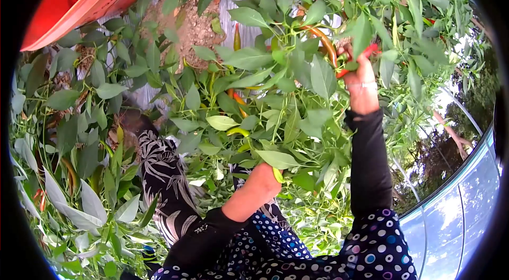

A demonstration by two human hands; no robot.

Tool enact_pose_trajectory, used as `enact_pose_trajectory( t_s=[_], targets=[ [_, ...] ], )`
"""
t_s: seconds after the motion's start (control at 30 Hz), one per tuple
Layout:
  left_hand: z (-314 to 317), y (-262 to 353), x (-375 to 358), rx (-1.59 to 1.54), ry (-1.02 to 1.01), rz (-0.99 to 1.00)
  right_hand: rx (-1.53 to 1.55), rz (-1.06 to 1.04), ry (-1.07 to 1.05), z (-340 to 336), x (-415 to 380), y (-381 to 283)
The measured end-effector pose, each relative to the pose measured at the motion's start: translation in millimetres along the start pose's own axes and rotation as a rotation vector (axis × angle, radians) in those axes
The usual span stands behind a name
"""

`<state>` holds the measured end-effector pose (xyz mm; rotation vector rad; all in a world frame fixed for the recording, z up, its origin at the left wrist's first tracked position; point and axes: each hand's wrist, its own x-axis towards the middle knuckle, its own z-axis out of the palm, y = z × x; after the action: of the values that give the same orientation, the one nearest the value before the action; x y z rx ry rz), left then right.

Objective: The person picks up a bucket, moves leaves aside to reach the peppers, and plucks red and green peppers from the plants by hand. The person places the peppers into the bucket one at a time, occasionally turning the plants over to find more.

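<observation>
My right hand (360, 69) reaches up among the leaves at the upper right, its fingers closed round red chili peppers (369, 51) that stick out on both sides. Just left of it hangs a brownish-orange pepper (324, 41). My left hand (265, 180) is low in the middle, at the plants' lower leaves; its fingers are hidden behind a leaf (278, 159). Above it a yellow-green pepper (238, 132) and an orange pepper (239, 101) hang on the plant.
A red container (101, 1) with red peppers inside stands at the upper left. Bare soil (196, 31) and pale sheeting show between plants. My patterned trouser leg (167, 179) is at the lower left. A bluish translucent sheet (450, 221) curves along the lower right.
</observation>
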<state>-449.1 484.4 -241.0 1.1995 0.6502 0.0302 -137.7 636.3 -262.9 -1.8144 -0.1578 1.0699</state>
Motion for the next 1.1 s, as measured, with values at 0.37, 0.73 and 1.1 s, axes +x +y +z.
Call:
enact_pose_trajectory(
  t_s=[0.37, 0.73, 1.1],
  targets=[
    [-7.0, 5.5, 0.1, 0.066, -0.011, 0.05, -0.497, -0.677, -0.15, 52.4, -122.9, -21.9],
    [-15.9, 7.7, 8.7, 0.011, -0.082, -0.154, -0.236, -0.513, -0.141, 40.8, -163.2, -41.7],
    [-17.2, 3.2, 6.0, 0.025, 0.016, -0.063, -0.464, 0.005, 0.372, -59.0, 59.3, -33.8]
  ],
)
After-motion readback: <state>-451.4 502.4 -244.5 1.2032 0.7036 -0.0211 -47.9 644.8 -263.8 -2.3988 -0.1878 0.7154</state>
